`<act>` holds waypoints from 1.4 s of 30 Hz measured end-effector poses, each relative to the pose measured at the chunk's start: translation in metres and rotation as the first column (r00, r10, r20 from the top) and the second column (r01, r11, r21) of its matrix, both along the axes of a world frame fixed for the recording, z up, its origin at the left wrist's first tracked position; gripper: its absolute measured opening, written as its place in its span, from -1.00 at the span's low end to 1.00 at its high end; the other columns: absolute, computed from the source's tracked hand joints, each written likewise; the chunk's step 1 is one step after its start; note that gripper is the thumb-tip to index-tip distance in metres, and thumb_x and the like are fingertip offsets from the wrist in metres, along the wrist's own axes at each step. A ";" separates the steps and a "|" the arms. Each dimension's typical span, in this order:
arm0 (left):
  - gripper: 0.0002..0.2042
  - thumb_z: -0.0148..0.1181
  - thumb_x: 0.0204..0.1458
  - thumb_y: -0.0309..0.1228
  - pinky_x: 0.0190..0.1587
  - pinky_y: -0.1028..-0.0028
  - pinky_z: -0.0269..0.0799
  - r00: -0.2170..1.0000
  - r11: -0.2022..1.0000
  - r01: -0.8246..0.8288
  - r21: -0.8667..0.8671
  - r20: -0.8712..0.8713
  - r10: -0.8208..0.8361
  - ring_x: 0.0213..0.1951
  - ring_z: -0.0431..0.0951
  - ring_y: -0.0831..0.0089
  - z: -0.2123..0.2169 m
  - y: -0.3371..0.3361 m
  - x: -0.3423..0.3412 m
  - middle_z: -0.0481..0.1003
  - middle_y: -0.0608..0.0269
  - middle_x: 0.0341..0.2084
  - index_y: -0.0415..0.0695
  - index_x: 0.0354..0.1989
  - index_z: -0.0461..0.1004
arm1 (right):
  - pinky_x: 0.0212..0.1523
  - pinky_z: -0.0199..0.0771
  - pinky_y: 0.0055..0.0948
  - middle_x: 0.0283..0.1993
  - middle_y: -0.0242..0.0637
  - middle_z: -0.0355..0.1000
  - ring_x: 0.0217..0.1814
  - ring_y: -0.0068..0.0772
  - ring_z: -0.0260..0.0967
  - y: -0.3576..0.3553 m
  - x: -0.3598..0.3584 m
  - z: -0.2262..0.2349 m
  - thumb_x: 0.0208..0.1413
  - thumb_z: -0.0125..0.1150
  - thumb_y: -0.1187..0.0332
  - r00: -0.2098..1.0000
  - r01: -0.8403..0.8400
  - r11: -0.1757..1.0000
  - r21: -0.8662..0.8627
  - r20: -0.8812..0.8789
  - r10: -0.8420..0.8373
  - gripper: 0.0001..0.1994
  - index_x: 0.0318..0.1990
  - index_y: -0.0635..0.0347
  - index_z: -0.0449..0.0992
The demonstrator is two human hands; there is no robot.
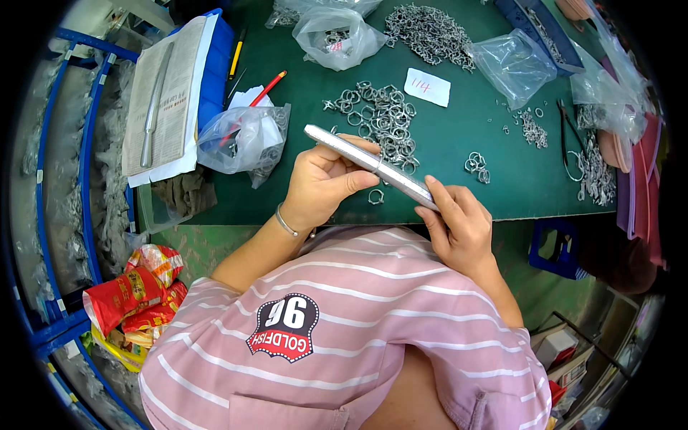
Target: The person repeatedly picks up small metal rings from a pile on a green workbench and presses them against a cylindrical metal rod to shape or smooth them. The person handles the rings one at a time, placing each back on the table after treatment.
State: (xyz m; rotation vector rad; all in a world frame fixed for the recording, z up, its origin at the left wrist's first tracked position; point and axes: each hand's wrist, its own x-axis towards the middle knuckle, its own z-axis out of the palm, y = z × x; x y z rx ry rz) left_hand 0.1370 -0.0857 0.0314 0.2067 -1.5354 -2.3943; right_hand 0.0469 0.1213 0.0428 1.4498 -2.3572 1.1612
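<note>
A long tapered metal rod lies slanted across both hands, above the front edge of the green table. My left hand grips its middle, fingers wrapped around it. My right hand holds its lower end between thumb and fingers. A single metal ring lies on the table just under the rod. A pile of silver rings sits right behind my left hand.
Clear plastic bags lie around the table. More rings lie heaped at the back and at the right. A white paper slip, a red pen, pliers and a newspaper with another rod are nearby.
</note>
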 end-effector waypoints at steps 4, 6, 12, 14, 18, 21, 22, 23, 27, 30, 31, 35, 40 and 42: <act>-0.68 0.26 -0.13 -0.70 -0.08 0.53 0.42 0.998 0.998 0.060 0.006 -0.012 -0.060 -0.16 0.46 0.47 0.000 -0.005 -0.002 0.43 0.19 -0.19 -0.35 -0.13 0.45 | -0.56 0.34 -0.41 -0.43 -0.27 0.38 -0.56 -0.33 0.34 -0.002 -0.002 0.002 -0.19 0.37 0.43 1.000 0.012 1.000 0.013 -0.022 -0.012 -0.56 -0.04 0.18 0.49; -0.70 0.26 -0.13 -0.70 -0.10 0.53 0.43 0.996 0.996 0.089 -0.031 -0.025 -0.090 -0.17 0.46 0.47 0.001 -0.010 -0.002 0.41 0.20 -0.20 -0.34 -0.15 0.46 | -0.56 0.34 -0.41 -0.42 -0.26 0.38 -0.55 -0.32 0.33 -0.005 -0.002 0.004 -0.19 0.37 0.44 1.000 0.000 1.000 0.023 -0.028 0.000 -0.56 -0.04 0.18 0.49; -0.75 0.25 -0.11 -0.67 -0.14 0.52 0.45 0.993 0.980 0.117 -0.163 0.004 -0.118 -0.19 0.46 0.51 0.013 -0.011 -0.001 0.42 0.24 -0.27 -0.30 -0.20 0.46 | -0.56 0.35 -0.44 -0.45 -0.20 0.39 -0.56 -0.33 0.35 -0.002 0.001 0.000 -0.20 0.38 0.47 0.993 -0.040 0.999 -0.004 0.112 0.040 -0.56 -0.06 0.26 0.50; -0.73 0.24 -0.10 -0.67 -0.12 0.52 0.44 0.993 0.990 0.091 -0.110 -0.059 -0.098 -0.18 0.46 0.50 0.019 -0.009 0.005 0.40 0.25 -0.25 -0.29 -0.18 0.45 | -0.56 0.34 -0.44 -0.44 -0.19 0.39 -0.56 -0.33 0.34 -0.006 0.001 0.003 -0.21 0.38 0.48 0.995 -0.077 0.996 -0.033 0.063 0.079 -0.56 -0.06 0.27 0.49; -0.69 0.25 -0.12 -0.68 -0.09 0.50 0.37 0.997 0.975 0.030 -0.222 -0.056 -0.044 -0.16 0.41 0.47 0.035 -0.012 0.021 0.36 0.15 -0.19 -0.34 -0.13 0.43 | -0.57 0.34 -0.44 -0.44 -0.17 0.40 -0.56 -0.32 0.33 -0.014 -0.003 0.006 -0.22 0.39 0.50 0.986 -0.164 0.984 -0.073 -0.050 0.161 -0.55 -0.06 0.30 0.49; -0.69 0.22 -0.11 -0.70 -0.11 0.52 0.38 0.999 0.996 -0.026 -0.085 -0.031 0.024 -0.18 0.42 0.50 0.038 -0.010 0.025 0.36 0.17 -0.19 -0.35 -0.13 0.43 | -0.51 0.35 -0.47 -0.44 -0.14 0.40 -0.51 -0.32 0.35 -0.022 -0.001 0.018 -0.16 0.36 0.48 0.951 -0.215 0.976 -0.035 0.221 0.217 -0.58 -0.06 0.35 0.47; -0.69 0.21 -0.11 -0.71 -0.12 0.53 0.38 0.999 0.999 -0.043 -0.004 -0.008 0.043 -0.19 0.42 0.51 0.039 -0.009 0.025 0.36 0.17 -0.20 -0.35 -0.12 0.43 | -0.48 0.35 -0.47 -0.43 -0.13 0.41 -0.50 -0.32 0.36 -0.025 -0.001 0.025 -0.14 0.35 0.47 0.911 -0.229 0.973 -0.020 0.347 0.222 -0.59 -0.06 0.36 0.47; -0.68 0.20 -0.10 -0.69 -0.14 0.56 0.37 0.995 0.999 -0.030 0.011 0.097 0.029 -0.19 0.42 0.53 0.043 -0.014 0.027 0.38 0.20 -0.24 -0.36 -0.11 0.41 | -0.40 0.35 -0.47 -0.40 -0.10 0.43 -0.45 -0.33 0.37 -0.029 -0.004 0.029 -0.10 0.31 0.48 0.841 -0.302 0.953 0.019 0.476 0.257 -0.61 -0.05 0.37 0.47; -0.68 0.31 -0.24 -0.65 -0.24 0.59 0.38 0.994 0.990 0.057 -0.129 0.102 -0.044 -0.31 0.45 0.52 0.042 -0.032 0.033 0.42 0.21 -0.32 -0.31 -0.22 0.51 | -0.40 0.31 -0.54 -0.42 -0.34 0.39 -0.42 -0.61 0.25 -0.035 -0.017 0.039 0.11 0.16 0.31 0.147 -0.471 0.880 -0.061 0.978 0.147 -0.65 0.03 0.27 0.44; -0.68 0.35 -0.25 -0.66 -0.22 0.55 0.35 0.995 0.950 0.100 -0.294 0.057 -0.087 -0.27 0.45 0.50 0.040 -0.040 0.035 0.43 0.22 -0.33 -0.27 -0.22 0.53 | -0.42 0.30 -0.51 -0.40 -0.34 0.41 -0.44 -0.58 0.24 -0.033 -0.018 0.036 0.14 0.13 0.31 0.164 -0.498 0.863 -0.086 0.968 0.192 -0.65 0.04 0.27 0.43; -0.68 0.35 -0.25 -0.65 -0.22 0.56 0.36 0.997 0.935 0.082 -0.345 0.021 -0.080 -0.28 0.45 0.50 0.038 -0.039 0.033 0.43 0.22 -0.33 -0.27 -0.22 0.53 | -0.42 0.30 -0.50 -0.40 -0.32 0.41 -0.44 -0.56 0.25 -0.033 -0.017 0.035 0.13 0.13 0.32 0.235 -0.495 0.864 -0.093 0.943 0.236 -0.65 0.04 0.27 0.43; -0.69 0.35 -0.24 -0.65 -0.26 0.58 0.37 0.998 0.924 -0.047 -0.379 -0.065 0.024 -0.29 0.45 0.51 0.041 -0.029 0.033 0.42 0.21 -0.32 -0.28 -0.22 0.53 | -0.40 0.32 -0.45 -0.41 -0.23 0.41 -0.44 -0.42 0.31 -0.031 -0.011 0.029 0.10 0.14 0.34 0.735 -0.452 0.892 0.004 0.569 0.370 -0.64 0.05 0.27 0.42; -0.70 0.36 -0.21 -0.64 -0.25 0.58 0.43 0.997 0.933 -0.058 -0.356 -0.074 0.033 -0.24 0.44 0.50 0.047 -0.021 0.041 0.38 0.21 -0.28 -0.31 -0.22 0.50 | -0.38 0.34 -0.43 -0.37 -0.16 0.42 -0.41 -0.37 0.35 -0.028 -0.016 0.032 0.07 0.17 0.36 0.443 -0.535 0.835 -0.130 0.798 0.408 -0.62 0.04 0.34 0.40; -0.72 0.32 -0.17 -0.65 -0.27 0.59 0.42 0.993 0.938 -0.093 -0.335 -0.105 0.061 -0.29 0.46 0.51 0.047 -0.018 0.041 0.39 0.22 -0.28 -0.32 -0.22 0.50 | -0.38 0.34 -0.42 -0.35 -0.15 0.44 -0.42 -0.38 0.36 -0.026 -0.018 0.037 0.06 0.17 0.37 0.270 -0.556 0.821 -0.126 0.908 0.322 -0.62 0.04 0.34 0.40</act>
